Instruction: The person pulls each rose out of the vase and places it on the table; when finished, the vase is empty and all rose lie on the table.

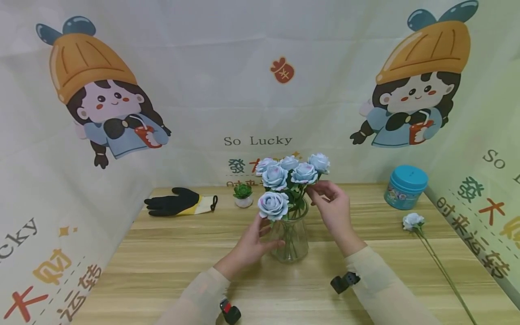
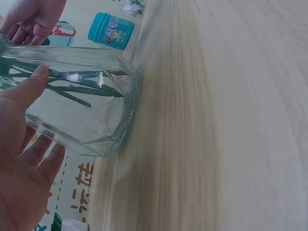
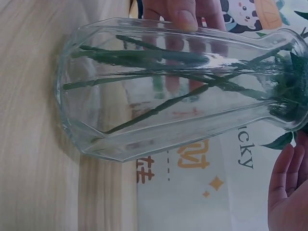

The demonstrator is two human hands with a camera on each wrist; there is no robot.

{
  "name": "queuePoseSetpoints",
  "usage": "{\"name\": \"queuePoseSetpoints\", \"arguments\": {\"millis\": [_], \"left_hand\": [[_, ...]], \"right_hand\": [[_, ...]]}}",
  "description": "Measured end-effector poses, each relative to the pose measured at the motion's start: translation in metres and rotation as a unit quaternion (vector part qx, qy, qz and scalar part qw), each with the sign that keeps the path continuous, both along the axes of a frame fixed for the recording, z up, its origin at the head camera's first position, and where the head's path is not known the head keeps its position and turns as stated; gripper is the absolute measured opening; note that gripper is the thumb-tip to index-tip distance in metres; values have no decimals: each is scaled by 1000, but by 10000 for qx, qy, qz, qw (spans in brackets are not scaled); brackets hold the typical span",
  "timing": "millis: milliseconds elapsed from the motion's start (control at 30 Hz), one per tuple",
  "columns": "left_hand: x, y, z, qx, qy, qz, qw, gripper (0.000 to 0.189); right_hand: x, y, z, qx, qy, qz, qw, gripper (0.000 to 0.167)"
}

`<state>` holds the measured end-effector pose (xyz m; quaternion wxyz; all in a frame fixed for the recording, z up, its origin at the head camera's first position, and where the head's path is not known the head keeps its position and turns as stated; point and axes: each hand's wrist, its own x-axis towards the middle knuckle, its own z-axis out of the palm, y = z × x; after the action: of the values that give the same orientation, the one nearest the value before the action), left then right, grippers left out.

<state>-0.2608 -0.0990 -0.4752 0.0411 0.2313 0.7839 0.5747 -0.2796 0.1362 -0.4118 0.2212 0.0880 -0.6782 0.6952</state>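
Note:
A clear faceted glass vase (image 1: 289,246) stands upright on the table, holding several pale blue roses (image 1: 275,177). Their green stems (image 3: 144,57) cross inside the glass. My left hand (image 1: 248,243) holds the vase from the left, thumb across its front and fingers along the far side; in the left wrist view this hand (image 2: 24,159) shows the thumb on the glass. Right of the blooms, my right hand (image 1: 334,207) has bent fingers at the leaves and stems just above the vase's mouth. Leaves and petals hide its fingertips, so I cannot tell whether they pinch a stem.
A single pale rose (image 1: 413,221) with a long stem lies at the right. Behind it stands a blue lidded tub (image 1: 405,187). A small potted succulent (image 1: 243,195) and a black and yellow glove (image 1: 178,202) are at the back left. Printed cloth (image 1: 260,90) encloses the table.

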Motion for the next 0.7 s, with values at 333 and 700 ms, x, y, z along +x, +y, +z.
{"name": "queuePoseSetpoints", "arguments": {"millis": [333, 700], "left_hand": [[-1, -2, -1, -5, -22, -26, 10000, 96], [-2, -2, -3, -55, 59, -64, 9999, 97]], "right_hand": [[-3, 3, 12, -129, -121, -132, 9998, 10], [-8, 14, 27, -185, -57, -302, 9994, 20]]}}
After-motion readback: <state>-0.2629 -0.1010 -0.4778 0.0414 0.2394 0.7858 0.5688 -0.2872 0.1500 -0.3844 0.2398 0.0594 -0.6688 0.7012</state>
